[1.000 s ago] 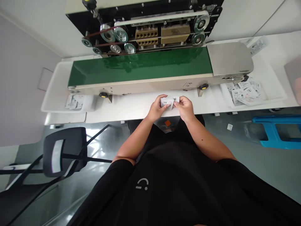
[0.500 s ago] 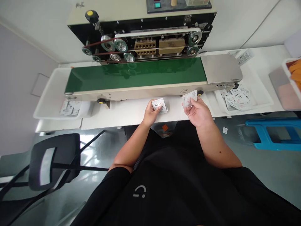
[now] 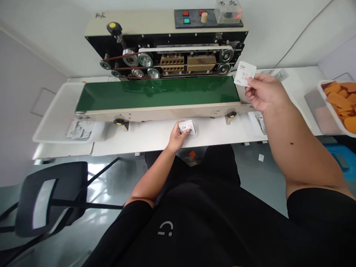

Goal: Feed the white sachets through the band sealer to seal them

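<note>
My left hand (image 3: 177, 137) is closed on a small stack of white printed sachets (image 3: 188, 128), held just above the white table in front of the machine. Between the thumb and fingers of my right hand (image 3: 265, 91) is a single white sachet (image 3: 244, 74) with red and black print. It is raised at the right end of the green conveyor belt (image 3: 161, 92), beside the rollers of the band sealing machine (image 3: 167, 48). My right forearm hides much of the metal plate and the bin behind it.
A white bin (image 3: 52, 118) with several sachets stands at the left. An orange-filled container (image 3: 330, 111) is at the far right. A black chair (image 3: 52, 200) stands at lower left, a blue stool (image 3: 343, 157) at right. Control buttons (image 3: 186, 16) top the machine.
My right hand has moved up and to the right with its sachet, from the table's front edge to the belt's right end. My left hand has stayed nearly in place. The view has shifted slightly.
</note>
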{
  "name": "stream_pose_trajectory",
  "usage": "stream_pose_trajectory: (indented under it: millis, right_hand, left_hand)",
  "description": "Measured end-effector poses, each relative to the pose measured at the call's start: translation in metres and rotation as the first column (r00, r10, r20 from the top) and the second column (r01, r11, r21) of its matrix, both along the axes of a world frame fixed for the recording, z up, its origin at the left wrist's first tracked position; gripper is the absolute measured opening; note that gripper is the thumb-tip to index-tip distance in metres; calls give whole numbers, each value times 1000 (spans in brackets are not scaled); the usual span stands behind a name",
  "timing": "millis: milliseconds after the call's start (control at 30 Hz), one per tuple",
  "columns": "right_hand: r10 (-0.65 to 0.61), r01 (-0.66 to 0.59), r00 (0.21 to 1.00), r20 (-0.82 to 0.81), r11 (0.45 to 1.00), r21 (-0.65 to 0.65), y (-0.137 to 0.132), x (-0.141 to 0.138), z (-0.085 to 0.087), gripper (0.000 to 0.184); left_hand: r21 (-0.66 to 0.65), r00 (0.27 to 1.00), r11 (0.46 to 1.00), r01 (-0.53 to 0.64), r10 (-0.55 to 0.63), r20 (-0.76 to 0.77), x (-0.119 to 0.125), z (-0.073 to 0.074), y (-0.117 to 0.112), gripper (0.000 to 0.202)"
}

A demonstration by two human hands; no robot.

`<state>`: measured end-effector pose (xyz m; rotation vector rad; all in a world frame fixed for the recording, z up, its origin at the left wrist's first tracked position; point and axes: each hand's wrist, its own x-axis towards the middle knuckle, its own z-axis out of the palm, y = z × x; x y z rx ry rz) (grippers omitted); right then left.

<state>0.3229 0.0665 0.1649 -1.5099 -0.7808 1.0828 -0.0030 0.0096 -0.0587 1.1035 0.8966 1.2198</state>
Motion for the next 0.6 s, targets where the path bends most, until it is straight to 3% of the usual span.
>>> stream_pose_trajectory:
  millis: [167, 400, 600]
  right_hand:
    - [4, 7, 996, 91, 993, -115, 33, -3, 10, 5]
    - [51, -58, 998, -47, 985, -160, 69, -32, 5, 11]
    - [44, -53, 995, -84, 994, -100, 53, -40, 4, 18]
  left_hand:
    - [-14, 1000, 1000, 2, -2, 11, 1, 4, -1, 59]
    - [-49, 999, 999, 13, -15, -34, -1, 6, -3, 60]
    - [-44, 999, 999, 6, -8, -35, -2, 8, -5, 58]
